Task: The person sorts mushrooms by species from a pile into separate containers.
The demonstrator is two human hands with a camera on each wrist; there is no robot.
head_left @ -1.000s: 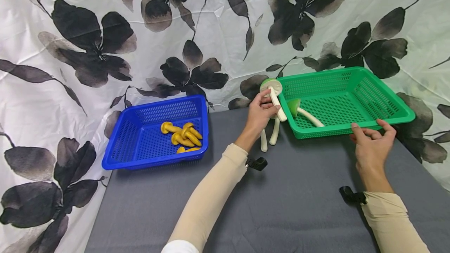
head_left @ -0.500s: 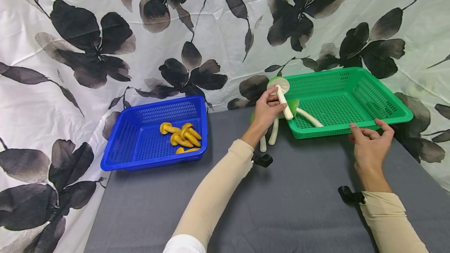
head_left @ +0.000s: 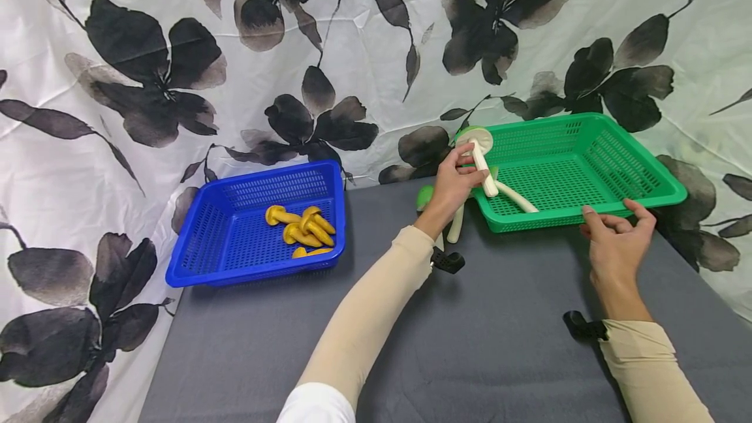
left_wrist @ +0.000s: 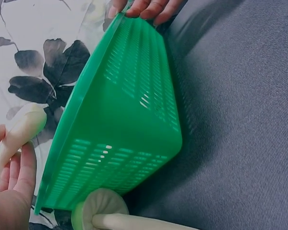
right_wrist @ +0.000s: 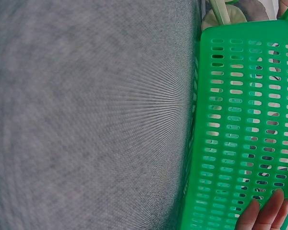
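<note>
My left hand [head_left: 451, 185] pinches the white stem of a green-capped toy mushroom [head_left: 483, 167], its pale underside facing me, over the left rim of the green basket [head_left: 546, 219]. Inside that basket lies another green-capped mushroom [head_left: 517, 196], its cap mostly hidden behind the held one. My right hand [head_left: 619, 250] holds the basket's front rim, fingertips [right_wrist: 273, 208] against the slotted outer wall in the right wrist view. Beside the basket's left end, more green-capped mushrooms [head_left: 424, 196] lie on the table, partly covered by my left hand; one mushroom [left_wrist: 105, 211] shows in the left wrist view.
A blue basket [head_left: 252, 274] stands at the left, with several yellow mushrooms [head_left: 317, 226] in its right half. Grey cloth [head_left: 470, 344] covers the table. Behind it hangs a white curtain [head_left: 376, 38] with dark flowers.
My left hand has carried the mushroom rightward, from beside the green basket to over its left rim. The right hand keeps its hold on the front rim.
</note>
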